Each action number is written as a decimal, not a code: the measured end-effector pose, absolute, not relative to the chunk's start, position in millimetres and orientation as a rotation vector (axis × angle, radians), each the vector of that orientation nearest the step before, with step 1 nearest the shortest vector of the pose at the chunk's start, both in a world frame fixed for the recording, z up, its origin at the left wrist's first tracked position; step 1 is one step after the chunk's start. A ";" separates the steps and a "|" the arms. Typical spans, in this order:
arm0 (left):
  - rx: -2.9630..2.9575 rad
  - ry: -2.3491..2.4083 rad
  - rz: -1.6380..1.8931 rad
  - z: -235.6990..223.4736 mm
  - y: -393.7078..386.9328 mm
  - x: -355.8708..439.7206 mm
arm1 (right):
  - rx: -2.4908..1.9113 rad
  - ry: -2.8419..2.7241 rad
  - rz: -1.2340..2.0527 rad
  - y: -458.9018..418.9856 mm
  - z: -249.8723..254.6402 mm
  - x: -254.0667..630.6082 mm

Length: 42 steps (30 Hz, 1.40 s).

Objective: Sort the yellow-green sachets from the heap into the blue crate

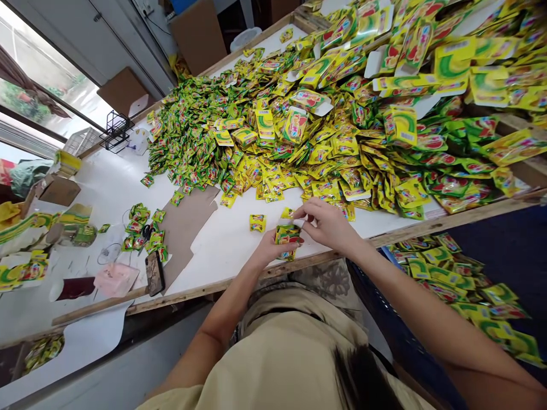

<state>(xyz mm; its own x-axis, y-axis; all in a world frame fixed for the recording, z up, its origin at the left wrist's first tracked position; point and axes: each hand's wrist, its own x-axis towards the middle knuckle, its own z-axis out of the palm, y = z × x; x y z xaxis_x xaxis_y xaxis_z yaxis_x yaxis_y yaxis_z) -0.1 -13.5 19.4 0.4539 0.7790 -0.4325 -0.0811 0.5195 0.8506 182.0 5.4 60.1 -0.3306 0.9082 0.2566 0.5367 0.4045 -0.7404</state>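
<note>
Close to the table's front edge, my left hand (pixel 271 248) is wrapped round a small green and yellow box (pixel 288 234) with a red fruit picture. My right hand (pixel 321 223) is at the box's upper right, fingers pinched at a white flap of it. A yellow part of the box shows at its upper end. One small yellow packet (pixel 257 222) lies alone on the white tabletop, left of the box. Behind my hands, a great heap of yellow packets (pixel 273 179) and green packets (pixel 192 136) covers the table.
More boxes (pixel 401 125) lie on the heap at the right. A blue crate (pixel 461 285) of filled boxes stands below the table edge. To the left are a phone (pixel 154 273), scissors (pixel 148 232), a pink bag (pixel 115 279) and a dark red cup (pixel 77 288).
</note>
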 end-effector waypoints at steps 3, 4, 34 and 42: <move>0.898 0.977 0.635 21.0 -13.1 0.3 | -1.147 -2.193 0.665 -2.5 62.2 180.1; 0.914 0.990 0.640 21.3 -12.8 0.7 | -1.142 -2.274 0.653 -5.2 62.8 178.3; 1.019 1.058 0.603 18.8 -15.0 4.2 | -1.494 -2.502 0.617 -3.5 75.9 175.5; 1.044 1.007 0.611 19.7 -12.1 5.2 | -1.392 -2.257 0.782 -3.8 58.4 179.2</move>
